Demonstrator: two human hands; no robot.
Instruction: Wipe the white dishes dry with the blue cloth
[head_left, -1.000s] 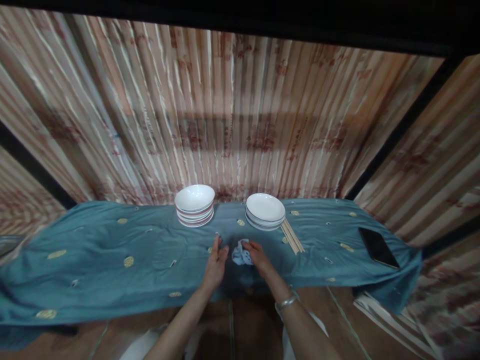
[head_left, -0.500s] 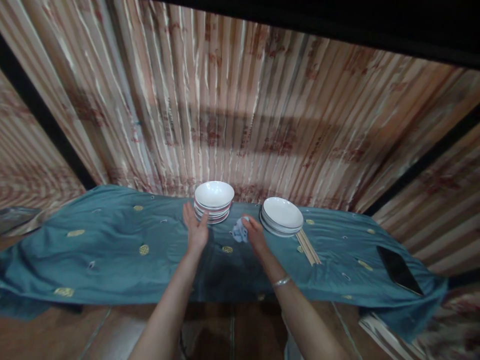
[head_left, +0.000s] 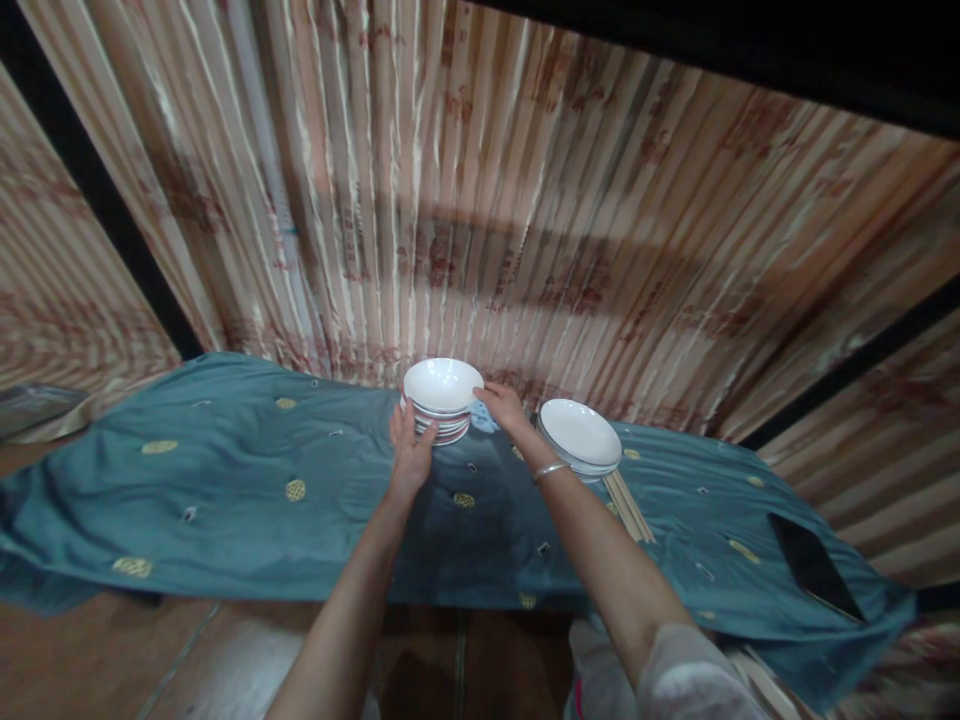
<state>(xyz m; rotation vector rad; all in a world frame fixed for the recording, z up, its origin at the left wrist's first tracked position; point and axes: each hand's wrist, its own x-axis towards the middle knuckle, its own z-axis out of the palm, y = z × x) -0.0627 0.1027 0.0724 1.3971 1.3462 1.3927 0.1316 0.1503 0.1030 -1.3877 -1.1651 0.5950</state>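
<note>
A stack of white bowls (head_left: pixel 452 431) with reddish bands stands near the back of the table. My left hand (head_left: pixel 412 455) curves around the stack's left side, fingers behind and thumb across the front. The top white bowl (head_left: pixel 444 384) has its right rim pinched by my right hand (head_left: pixel 502 405), which wears a silver bangle. A light blue patterned cloth (head_left: pixel 484 418) shows just under the right fingers; whether they still hold it or it rests on the table, I cannot tell.
White plates (head_left: pixel 579 432) are stacked to the right, with several wooden chopsticks (head_left: pixel 628 508) beside them. A black phone-like slab (head_left: pixel 816 565) lies near the right end. A green patterned cloth (head_left: pixel 240 500) covers the table, and a striped curtain (head_left: pixel 465 200) hangs behind.
My left hand has closed in on the bowl stack. The right hand has moved up and left, with the cloth, to the top bowl's rim. The view has shifted slightly.
</note>
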